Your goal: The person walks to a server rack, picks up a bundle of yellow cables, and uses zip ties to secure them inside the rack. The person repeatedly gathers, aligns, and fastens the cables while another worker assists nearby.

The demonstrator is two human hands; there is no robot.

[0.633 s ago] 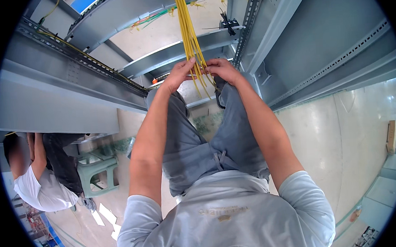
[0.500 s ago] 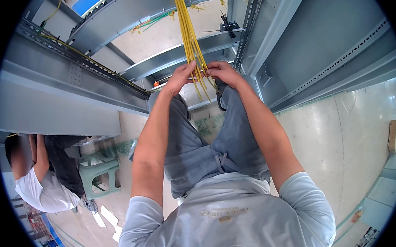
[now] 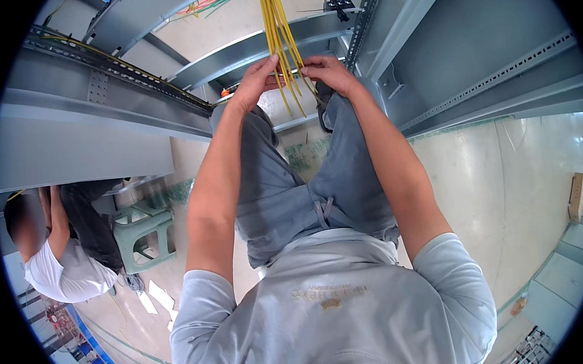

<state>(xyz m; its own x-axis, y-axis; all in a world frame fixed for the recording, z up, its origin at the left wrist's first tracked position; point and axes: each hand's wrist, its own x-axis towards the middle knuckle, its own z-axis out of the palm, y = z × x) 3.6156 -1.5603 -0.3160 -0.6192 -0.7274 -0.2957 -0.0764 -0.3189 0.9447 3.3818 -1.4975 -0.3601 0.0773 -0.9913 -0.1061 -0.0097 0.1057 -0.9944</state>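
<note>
A bundle of thin yellow wires hangs from the top of the view between my knees, its loose lower ends fanning apart. My left hand is closed at the left side of the bundle, thumb in front and fingers reaching behind the strands. On the other side, my right hand pinches at the rightmost strands with thumb and forefinger. Exactly which wires each hand grips is too small to make out. Both forearms stretch forward over my grey trousers.
Grey metal cabinet frames with perforated rails surround the work on both sides. A clump of black strips sits on the frame at upper right. To the left, another person sits by a green stool; white papers lie behind it.
The whole view has shifted, so my hands, the wires and the frame appear higher in the picture. Both hands stay at the yellow wires with little visible change in grip.
</note>
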